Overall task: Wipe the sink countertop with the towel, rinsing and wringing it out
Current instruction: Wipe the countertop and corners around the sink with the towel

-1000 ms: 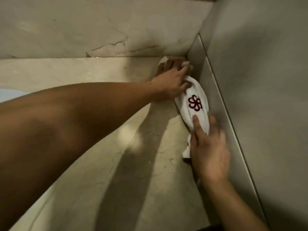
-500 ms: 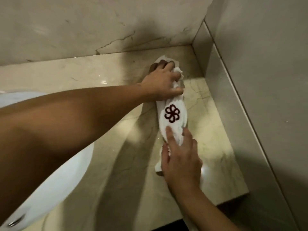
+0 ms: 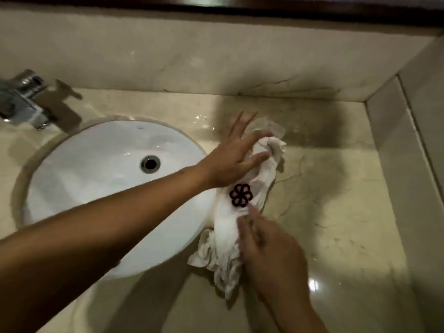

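A white towel with a dark red flower logo lies bunched lengthwise on the beige marble countertop, right at the sink's right rim. My left hand presses flat on the towel's far end, fingers spread. My right hand presses on its near end, fingers pointing at the logo. The white oval sink with its round drain sits left of the towel.
A chrome faucet stands at the back left. A marble backsplash runs along the rear, and a side wall closes the counter on the right. The countertop looks wet and glossy near the front right.
Both hands have slid the towel leftward from the right back corner across the counter to the sink's rim. The view has swung left, so the sink and faucet now show.
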`<state>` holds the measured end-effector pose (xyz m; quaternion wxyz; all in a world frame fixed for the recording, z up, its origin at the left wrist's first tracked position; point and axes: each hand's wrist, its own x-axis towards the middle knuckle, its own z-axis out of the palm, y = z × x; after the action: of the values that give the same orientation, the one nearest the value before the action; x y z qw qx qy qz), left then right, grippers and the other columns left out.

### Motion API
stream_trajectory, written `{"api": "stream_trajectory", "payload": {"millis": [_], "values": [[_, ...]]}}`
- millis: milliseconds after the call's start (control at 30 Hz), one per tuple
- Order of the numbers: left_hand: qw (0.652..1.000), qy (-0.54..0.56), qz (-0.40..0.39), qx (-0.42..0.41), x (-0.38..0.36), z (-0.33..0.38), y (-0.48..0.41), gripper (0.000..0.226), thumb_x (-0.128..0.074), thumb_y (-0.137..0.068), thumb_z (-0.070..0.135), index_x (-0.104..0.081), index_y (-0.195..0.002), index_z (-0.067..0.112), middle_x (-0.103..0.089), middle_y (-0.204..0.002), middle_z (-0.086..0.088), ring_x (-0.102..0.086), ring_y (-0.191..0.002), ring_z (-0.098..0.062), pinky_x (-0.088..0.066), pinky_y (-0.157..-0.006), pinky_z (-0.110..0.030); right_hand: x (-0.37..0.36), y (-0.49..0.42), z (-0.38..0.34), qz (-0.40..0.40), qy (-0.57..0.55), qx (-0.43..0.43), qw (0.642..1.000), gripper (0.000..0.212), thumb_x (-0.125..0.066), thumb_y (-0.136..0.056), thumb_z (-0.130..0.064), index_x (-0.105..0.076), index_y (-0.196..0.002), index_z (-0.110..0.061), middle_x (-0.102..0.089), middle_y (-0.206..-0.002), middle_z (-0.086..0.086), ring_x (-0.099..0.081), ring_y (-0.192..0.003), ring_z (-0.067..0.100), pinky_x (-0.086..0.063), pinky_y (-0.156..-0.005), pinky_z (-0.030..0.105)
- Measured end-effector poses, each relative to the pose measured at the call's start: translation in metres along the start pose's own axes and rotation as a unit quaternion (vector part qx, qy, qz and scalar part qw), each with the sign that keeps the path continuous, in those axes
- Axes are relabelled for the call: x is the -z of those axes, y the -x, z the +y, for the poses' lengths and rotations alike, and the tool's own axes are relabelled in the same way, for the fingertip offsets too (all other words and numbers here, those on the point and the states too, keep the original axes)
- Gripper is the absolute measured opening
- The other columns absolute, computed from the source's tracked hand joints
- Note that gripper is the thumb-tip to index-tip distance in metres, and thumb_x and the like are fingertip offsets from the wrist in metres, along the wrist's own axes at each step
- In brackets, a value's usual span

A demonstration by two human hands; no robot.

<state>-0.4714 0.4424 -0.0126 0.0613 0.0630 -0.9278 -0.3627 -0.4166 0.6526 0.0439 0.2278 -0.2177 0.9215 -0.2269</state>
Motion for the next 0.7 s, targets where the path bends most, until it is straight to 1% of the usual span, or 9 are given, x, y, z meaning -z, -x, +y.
{"api": "stream_trajectory", "payload": {"millis": [67,133,200,267,333,467,533,633,700], "values": [[0.991,0.016,0.099,0.093,0.001,0.008,0.044,0.048,-0.054,-0.102,0.045,-0.052,-0.145,0.023,-0.022,-0.168,-0.008,-0.013,-0.157,-0.029,-0.021,-0.126,-0.048,0.036,-0.037,0.011,0.121,-0.033,-0.009,0.992,0.058,-0.03,-0.101,-0.064,-0.058,-0.142,-0.035,-0.065,-0.135,-0.001,-0.063,-0.115,0.022,-0.048,-0.089,0.036],[0.975,-0.004,0.141,0.173,-0.015,0.027,0.104,0.049,-0.052,-0.102,0.05,-0.053,-0.143,0.023,-0.032,-0.164,-0.005,-0.024,-0.153,-0.024,-0.03,-0.122,-0.048,0.053,-0.087,0.011,0.159,0.0,0.0,0.987,0.061,-0.039,-0.101,-0.064,-0.054,-0.145,-0.025,-0.059,-0.139,0.01,-0.058,-0.122,0.031,-0.046,-0.094,0.042],[0.966,-0.042,0.139,0.213,-0.04,0.059,0.16,0.064,-0.049,-0.098,0.065,-0.053,-0.145,0.023,-0.039,-0.16,-0.007,-0.033,-0.149,-0.027,-0.033,-0.121,-0.049,0.049,-0.138,-0.006,0.094,0.067,0.008,0.993,0.078,-0.046,-0.095,-0.07,-0.037,-0.155,-0.02,-0.044,-0.152,0.017,-0.043,-0.138,0.037,-0.042,-0.104,0.047],[0.965,-0.087,0.099,0.226,-0.065,0.084,0.19,0.087,-0.055,-0.085,0.079,-0.049,-0.149,0.022,-0.047,-0.153,-0.012,-0.043,-0.142,-0.034,-0.039,-0.115,-0.052,0.027,-0.17,-0.026,0.014,0.123,0.013,0.992,0.094,-0.049,-0.09,-0.076,-0.02,-0.161,-0.021,-0.025,-0.164,0.015,-0.023,-0.15,0.037,-0.038,-0.11,0.053],[0.96,-0.117,0.087,0.241,-0.084,0.09,0.195,0.092,-0.067,-0.077,0.074,-0.048,-0.151,0.023,-0.052,-0.144,-0.014,-0.049,-0.132,-0.037,-0.044,-0.109,-0.053,0.001,-0.184,-0.033,0.005,0.167,0.038,0.985,0.089,-0.052,-0.09,-0.074,-0.024,-0.159,-0.024,-0.021,-0.164,0.013,-0.02,-0.15,0.037,-0.043,-0.105,0.053],[0.955,-0.066,0.202,0.206,-0.099,0.087,0.181,0.057,-0.068,-0.086,0.029,-0.061,-0.141,0.014,-0.055,-0.136,-0.019,-0.053,-0.123,-0.037,-0.045,-0.105,-0.046,0.006,-0.193,-0.011,0.055,0.118,0.113,0.985,0.05,-0.057,-0.096,-0.049,-0.05,-0.139,-0.026,-0.045,-0.139,0.019,-0.051,-0.122,0.04,-0.049,-0.093,0.047],[0.969,-0.066,0.187,0.148,-0.104,0.097,0.175,0.05,-0.066,-0.09,0.029,-0.063,-0.138,0.015,-0.057,-0.133,-0.02,-0.055,-0.122,-0.035,-0.046,-0.101,-0.041,0.03,-0.193,0.013,0.067,0.087,0.13,0.985,0.043,-0.058,-0.095,-0.043,-0.054,-0.135,-0.027,-0.05,-0.127,0.018,-0.056,-0.112,0.038,-0.05,-0.091,0.045],[0.985,-0.071,0.138,0.079,-0.125,0.123,0.161,0.052,-0.07,-0.089,0.036,-0.057,-0.137,0.02,-0.057,-0.13,-0.018,-0.055,-0.117,-0.033,-0.048,-0.091,-0.039,0.068,-0.177,0.064,0.125,0.102,0.111,0.981,0.043,-0.062,-0.095,-0.038,-0.055,-0.136,-0.027,-0.051,-0.123,0.018,-0.056,-0.106,0.038,-0.046,-0.083,0.04],[0.977,-0.105,0.15,0.112,-0.145,0.137,0.15,0.052,-0.075,-0.084,0.035,-0.056,-0.131,0.023,-0.056,-0.128,-0.015,-0.057,-0.111,-0.032,-0.051,-0.087,-0.039,0.086,-0.166,0.108,0.152,0.115,0.076,0.979,0.044,-0.063,-0.095,-0.038,-0.053,-0.135,-0.024,-0.049,-0.127,0.021,-0.053,-0.112,0.043,-0.046,-0.086,0.046]]}}
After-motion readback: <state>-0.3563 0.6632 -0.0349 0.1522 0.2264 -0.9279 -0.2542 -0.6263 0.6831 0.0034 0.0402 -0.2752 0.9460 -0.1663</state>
